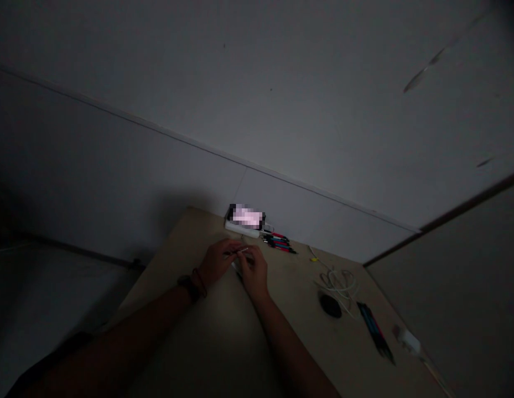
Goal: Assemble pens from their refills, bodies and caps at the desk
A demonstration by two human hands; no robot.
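My left hand (218, 261) and my right hand (255, 270) meet over the table, with fingers closed around a small, thin, pale piece (242, 250). It looks like part of a pen, but dim light and the fingers hide its exact kind. A small whitish thing (236, 267) shows under my right hand, mostly covered. Just beyond my hands, a phone (246, 216) with a lit, blurred screen leans on a white block (242, 229). Several pens (279, 243) in red, blue and black lie beside it, right of my fingers.
On the right of the table (281, 315) lie a coiled white cable (337, 283), a black mouse-like object (330, 304) and another bunch of pens (375, 331). A white plug (409, 340) with a cord is near the right edge. A pale wall (281, 110) rises behind.
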